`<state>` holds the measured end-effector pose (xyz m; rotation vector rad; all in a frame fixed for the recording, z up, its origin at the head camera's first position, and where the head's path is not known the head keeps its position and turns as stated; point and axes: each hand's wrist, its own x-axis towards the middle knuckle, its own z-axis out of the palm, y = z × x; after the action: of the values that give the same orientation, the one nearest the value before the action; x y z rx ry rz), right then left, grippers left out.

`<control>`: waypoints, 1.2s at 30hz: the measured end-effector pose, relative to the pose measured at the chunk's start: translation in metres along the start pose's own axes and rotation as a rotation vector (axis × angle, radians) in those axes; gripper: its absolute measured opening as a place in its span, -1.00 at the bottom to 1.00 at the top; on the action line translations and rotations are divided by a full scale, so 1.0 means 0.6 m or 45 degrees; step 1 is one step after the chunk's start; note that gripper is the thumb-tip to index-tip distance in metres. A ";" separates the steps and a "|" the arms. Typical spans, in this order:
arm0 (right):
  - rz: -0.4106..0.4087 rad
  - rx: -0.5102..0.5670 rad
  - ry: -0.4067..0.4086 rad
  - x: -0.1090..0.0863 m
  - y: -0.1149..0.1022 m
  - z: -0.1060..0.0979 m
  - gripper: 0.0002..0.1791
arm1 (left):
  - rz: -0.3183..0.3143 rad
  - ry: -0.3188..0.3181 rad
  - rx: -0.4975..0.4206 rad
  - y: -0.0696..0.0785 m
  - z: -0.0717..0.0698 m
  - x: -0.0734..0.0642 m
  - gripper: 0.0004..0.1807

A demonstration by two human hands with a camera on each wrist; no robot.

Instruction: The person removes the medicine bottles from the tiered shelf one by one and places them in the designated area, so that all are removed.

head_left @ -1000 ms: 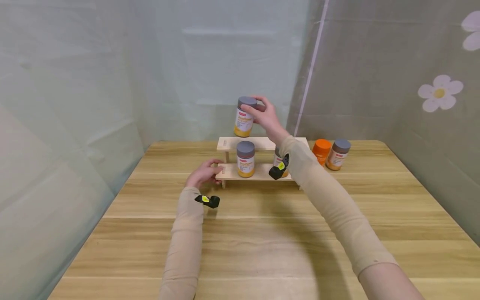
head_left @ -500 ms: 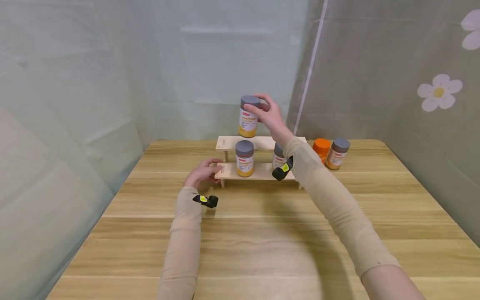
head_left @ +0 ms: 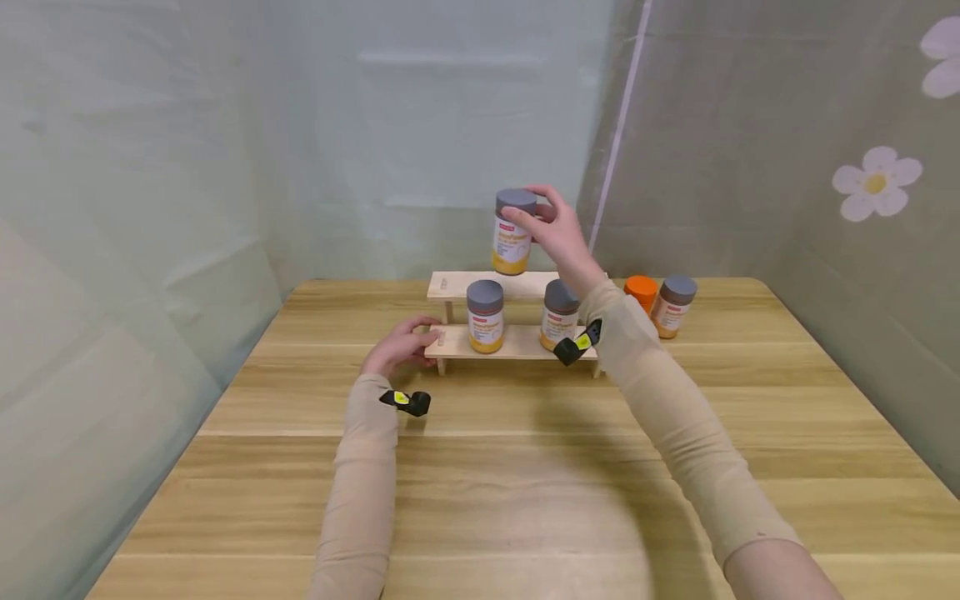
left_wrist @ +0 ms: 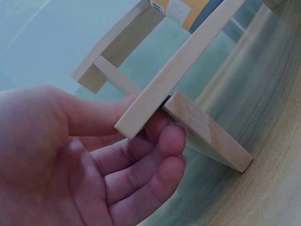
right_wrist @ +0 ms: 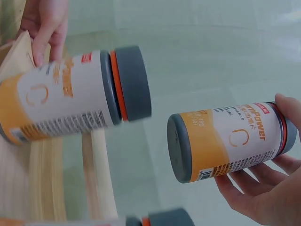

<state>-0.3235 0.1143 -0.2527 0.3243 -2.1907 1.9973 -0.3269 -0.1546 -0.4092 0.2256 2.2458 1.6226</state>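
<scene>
My right hand grips a supplement bottle near its grey lid. The bottle is upright, with its base close over the upper board of a two-tier wooden stand. In the right wrist view, thumb and fingers wrap the lid end of this white-and-orange bottle. My left hand pinches the left end of the lower board, thumb above and fingers curled beneath, beside the stand's leg. Two matching bottles stand on the lower board, a left one and a right one.
On the table, right of the stand, are an orange-lidded bottle and another grey-lidded bottle. My right forearm partly covers the orange one. Pale cloth hangs behind the table, and a flower-printed curtain is at the right.
My right hand has moved the held bottle slowly to the right above the upper board. The left hand keeps its pinch on the stand. The head view has shifted slightly.
</scene>
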 end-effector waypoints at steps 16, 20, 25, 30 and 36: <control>-0.120 -0.122 0.143 0.007 0.032 -0.026 -0.44 | -0.015 0.021 0.059 -0.010 -0.024 -0.015 -0.48; -0.108 -0.130 0.154 0.002 0.034 -0.036 -0.41 | -0.012 0.037 0.046 -0.013 -0.021 -0.014 -0.50; -0.134 -0.154 0.193 -0.002 0.038 -0.056 -0.40 | -0.024 0.043 0.047 -0.012 -0.019 -0.014 -0.51; -0.134 -0.128 0.223 -0.006 0.043 -0.078 -0.43 | -0.018 0.045 0.043 -0.009 -0.018 -0.015 -0.49; -0.101 -0.142 0.276 -0.015 0.048 -0.107 -0.42 | -0.019 0.049 0.031 -0.008 -0.015 -0.013 -0.48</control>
<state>-0.3240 0.1810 -0.2766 0.1683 -2.1083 1.7703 -0.3225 -0.1668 -0.4097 0.1844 2.2917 1.6058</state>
